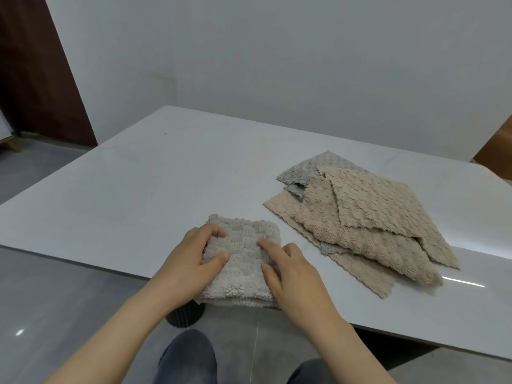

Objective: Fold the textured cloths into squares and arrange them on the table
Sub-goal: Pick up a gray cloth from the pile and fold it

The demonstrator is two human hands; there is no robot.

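Observation:
A folded grey textured cloth (246, 245) lies as a thick square at the near edge of the white table (144, 184). My left hand (191, 261) grips its left side, fingers curled over the top and the thumb on the fabric. My right hand (293, 273) holds its right side, index finger stretched across the top and thumb pressing the near part. To the right lies a loose pile of unfolded cloths (368, 217), mostly beige, with a grey-blue one (302, 169) sticking out at the back.
The table's near edge runs diagonally under my hands. A dark ribbed table leg (184, 314) stands below it, and my knees (188, 356) are underneath. A wall stands behind, a brown door (33, 65) at far left.

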